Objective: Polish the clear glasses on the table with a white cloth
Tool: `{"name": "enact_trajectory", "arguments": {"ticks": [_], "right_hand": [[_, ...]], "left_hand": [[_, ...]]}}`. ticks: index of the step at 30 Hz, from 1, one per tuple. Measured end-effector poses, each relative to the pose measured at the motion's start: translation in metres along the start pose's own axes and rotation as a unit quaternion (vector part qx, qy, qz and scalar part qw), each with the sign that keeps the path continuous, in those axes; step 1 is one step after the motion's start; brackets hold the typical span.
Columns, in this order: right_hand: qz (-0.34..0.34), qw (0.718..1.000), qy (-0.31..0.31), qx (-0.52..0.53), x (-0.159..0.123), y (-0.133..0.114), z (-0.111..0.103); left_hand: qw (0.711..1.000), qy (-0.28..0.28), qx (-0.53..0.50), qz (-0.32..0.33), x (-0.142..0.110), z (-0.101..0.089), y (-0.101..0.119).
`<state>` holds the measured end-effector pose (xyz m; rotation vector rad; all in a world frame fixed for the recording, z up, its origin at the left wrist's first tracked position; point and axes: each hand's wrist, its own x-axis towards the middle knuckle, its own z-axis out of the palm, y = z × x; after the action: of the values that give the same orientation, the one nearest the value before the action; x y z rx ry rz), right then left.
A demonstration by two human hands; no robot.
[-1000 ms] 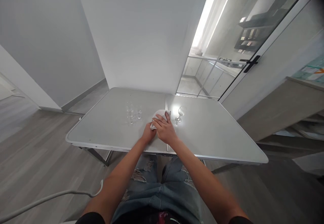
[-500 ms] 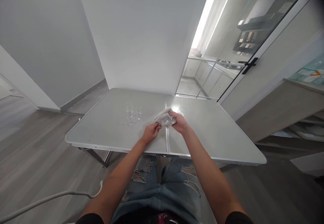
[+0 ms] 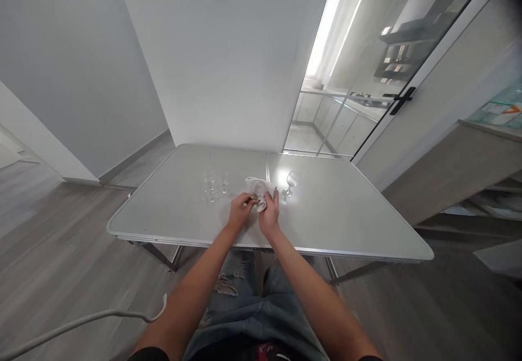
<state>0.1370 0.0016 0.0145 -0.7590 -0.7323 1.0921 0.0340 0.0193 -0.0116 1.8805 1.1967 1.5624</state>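
Observation:
A clear stemmed glass (image 3: 258, 188) is held low over the middle of the table, its round bowl facing away from me. Pinched fingers of my left hand (image 3: 240, 209) grip it near its base. A white cloth (image 3: 261, 205) lies against the glass, bunched in my right hand (image 3: 269, 213), which is closed round it from the right. The fingers hide part of the glass and the cloth. Just right of my right hand, another stemmed glass (image 3: 291, 180) stands upright on the table. To the left are several small clear glasses (image 3: 212, 185), faint against the grey top.
The grey folding table (image 3: 338, 214) has a metal edge and a centre seam. A wall (image 3: 228, 78) rises behind it, and a glazed door (image 3: 346, 73) stands at the back right. Shelves (image 3: 485, 181) are on the right. A pale curved cable (image 3: 98, 315) crosses at lower left.
My right hand has moved left and down with the cloth, closer to my left hand. The held glass has tipped and shifted left. The standing stemmed glass shows more fully.

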Motion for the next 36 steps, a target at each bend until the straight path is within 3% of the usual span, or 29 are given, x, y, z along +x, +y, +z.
{"name": "enact_trajectory", "arguments": {"ticks": [2, 4, 8, 11, 13, 15, 19, 22, 27, 32, 36], "right_hand": [[-0.015, 0.998, -0.017, -0.053, -0.003, 0.001, -0.004], [-0.048, 0.987, -0.072, -0.137, -0.003, -0.003, -0.01], [-0.131, 0.918, -0.205, -0.313, 0.003, -0.023, -0.02], [-0.177, 0.873, -0.243, -0.385, 0.009, -0.038, -0.025], [-0.184, 0.858, -0.259, -0.404, 0.014, -0.044, -0.03], [-0.165, 0.861, -0.271, -0.399, 0.02, -0.044, -0.037], [-0.061, 0.906, -0.289, -0.304, 0.03, -0.033, -0.06], [-0.017, 0.922, -0.288, -0.259, 0.034, -0.021, -0.076], [-0.009, 0.928, -0.28, -0.246, 0.031, -0.012, -0.079], [-0.059, 0.902, -0.32, -0.284, 0.032, -0.02, -0.073], [-0.098, 0.889, -0.303, -0.331, 0.029, -0.019, -0.081]], "left_hand": [[0.998, -0.009, -0.044, -0.04, -0.001, 0.001, 0.0], [0.993, -0.013, -0.089, -0.07, -0.002, 0.001, 0.001], [0.978, -0.032, -0.194, -0.073, -0.001, -0.001, 0.008], [0.959, -0.063, -0.267, -0.073, 0.0, -0.001, 0.014], [0.955, -0.062, -0.28, -0.078, 0.001, 0.0, 0.017], [0.959, -0.047, -0.265, -0.087, 0.001, 0.0, 0.017], [0.977, -0.03, -0.189, -0.096, 0.0, -0.003, 0.017], [0.982, -0.027, -0.157, -0.099, 0.0, -0.005, 0.017], [0.974, -0.062, -0.191, -0.105, 0.001, -0.005, 0.012], [0.953, -0.053, -0.272, -0.119, 0.002, -0.006, 0.008], [0.939, -0.067, -0.311, -0.129, 0.003, -0.007, 0.008]]}}
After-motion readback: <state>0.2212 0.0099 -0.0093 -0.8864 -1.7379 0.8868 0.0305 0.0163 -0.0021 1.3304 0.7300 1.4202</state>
